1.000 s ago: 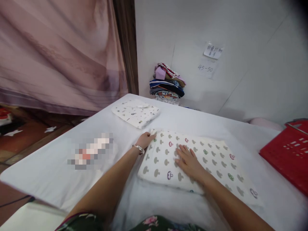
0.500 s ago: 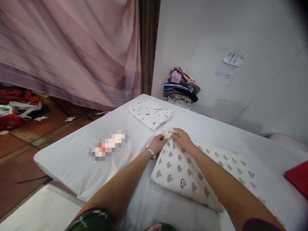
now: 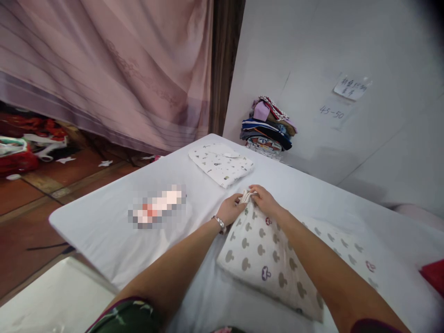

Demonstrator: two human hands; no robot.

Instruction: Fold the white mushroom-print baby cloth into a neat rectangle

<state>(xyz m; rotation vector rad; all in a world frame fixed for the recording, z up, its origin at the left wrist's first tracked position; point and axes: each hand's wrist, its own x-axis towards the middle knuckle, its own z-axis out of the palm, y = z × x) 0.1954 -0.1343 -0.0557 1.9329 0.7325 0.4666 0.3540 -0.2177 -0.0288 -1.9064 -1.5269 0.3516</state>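
A white cloth garment printed with grey and coloured mushroom-like shapes [image 3: 262, 259] lies partly folded on the white-covered table [image 3: 114, 240]. Its far edge is bunched and lifted between my hands. My left hand [image 3: 231, 209], with a bracelet at the wrist, pinches that edge from the left. From the right, my right hand [image 3: 265, 200] grips the same edge, fingers curled over it. More of the patterned cloth [image 3: 340, 238] spreads flat beyond my right forearm. Just past my hands rests a folded white garment with small dark prints [image 3: 222, 162].
A blurred-out patch [image 3: 157, 206] lies on the table's left. Behind the far edge stands a stack of folded clothes [image 3: 267, 125] by the wall. A pink curtain [image 3: 138, 69] hangs at left, a red item [image 3: 433, 275] sits at right, and a white surface [image 3: 52, 296] is at lower left.
The view has shifted slightly. My hands stay together at the garment's edge, and the edge looks more tightly gathered between my fingers.
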